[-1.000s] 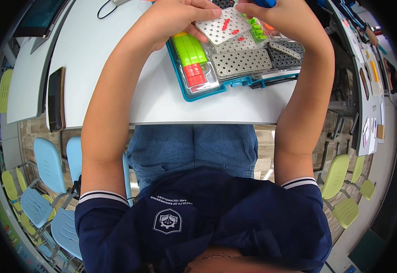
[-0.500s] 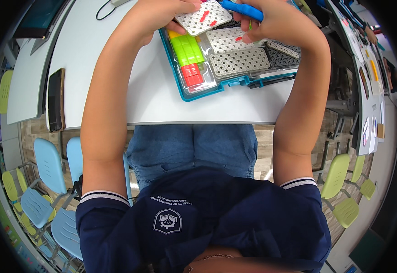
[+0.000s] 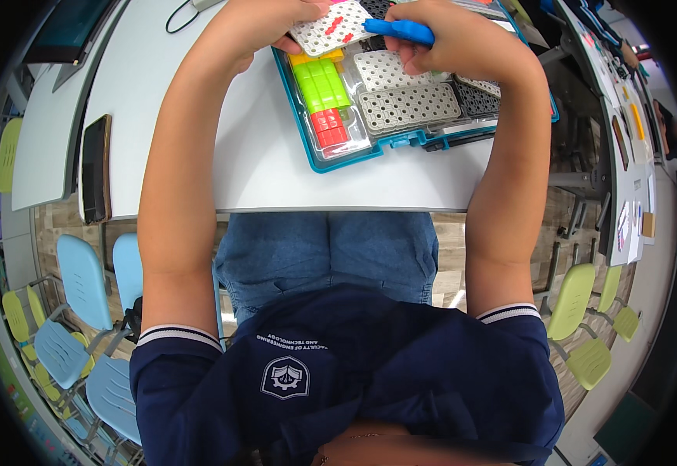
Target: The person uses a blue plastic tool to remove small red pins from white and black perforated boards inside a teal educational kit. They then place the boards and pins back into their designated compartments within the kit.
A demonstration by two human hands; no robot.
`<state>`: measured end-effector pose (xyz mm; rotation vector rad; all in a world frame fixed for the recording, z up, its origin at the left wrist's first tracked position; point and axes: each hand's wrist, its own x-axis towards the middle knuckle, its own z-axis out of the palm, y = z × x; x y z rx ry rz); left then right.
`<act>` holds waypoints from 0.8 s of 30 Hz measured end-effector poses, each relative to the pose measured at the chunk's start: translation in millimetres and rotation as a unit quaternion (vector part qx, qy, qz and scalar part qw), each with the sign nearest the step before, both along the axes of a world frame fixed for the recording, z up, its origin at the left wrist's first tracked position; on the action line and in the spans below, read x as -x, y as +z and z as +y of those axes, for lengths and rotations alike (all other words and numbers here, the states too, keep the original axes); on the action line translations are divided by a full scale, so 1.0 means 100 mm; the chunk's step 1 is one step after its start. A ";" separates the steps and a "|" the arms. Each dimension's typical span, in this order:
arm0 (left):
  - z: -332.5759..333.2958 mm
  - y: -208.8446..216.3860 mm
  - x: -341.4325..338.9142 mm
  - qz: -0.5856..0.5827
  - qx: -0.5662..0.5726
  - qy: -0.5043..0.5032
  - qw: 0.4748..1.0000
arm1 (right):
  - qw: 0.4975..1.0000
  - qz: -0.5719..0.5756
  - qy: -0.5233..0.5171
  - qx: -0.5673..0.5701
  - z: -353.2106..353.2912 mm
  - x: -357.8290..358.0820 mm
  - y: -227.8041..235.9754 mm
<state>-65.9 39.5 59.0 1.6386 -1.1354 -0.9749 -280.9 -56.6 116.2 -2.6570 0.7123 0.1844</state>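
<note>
A white perforated plate (image 3: 324,39) with red pegs in it is gripped at its left edge by my left hand (image 3: 272,27). My right hand (image 3: 451,39) is closed round a blue tool (image 3: 404,31), whose tip reaches the plate's right edge. Both hands are over a teal-edged parts case (image 3: 346,164). Inside it, yellow pieces (image 3: 319,57), green blocks (image 3: 321,87) and red blocks (image 3: 329,128) line the left side. Beside them are another white perforated plate (image 3: 391,70) and a grey perforated plate (image 3: 410,107). Part of the case is hidden under my right hand and forearm.
The case rests on a white table (image 3: 276,182). A dark phone (image 3: 96,169) lies at the table's left edge, and a black cable (image 3: 174,17) curls at the back. Blue chairs (image 3: 82,279) stand to the left, green chairs (image 3: 573,301) to the right.
My left hand and the held plate have shifted slightly left and away. The right hand has moved left with the blue tool, bringing its tip to the plate's edge.
</note>
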 end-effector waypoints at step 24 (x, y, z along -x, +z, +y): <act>0.06 0.09 0.27 0.026 -0.004 -0.058 0.998 | 0.970 -0.190 -0.147 0.014 0.07 0.07 0.12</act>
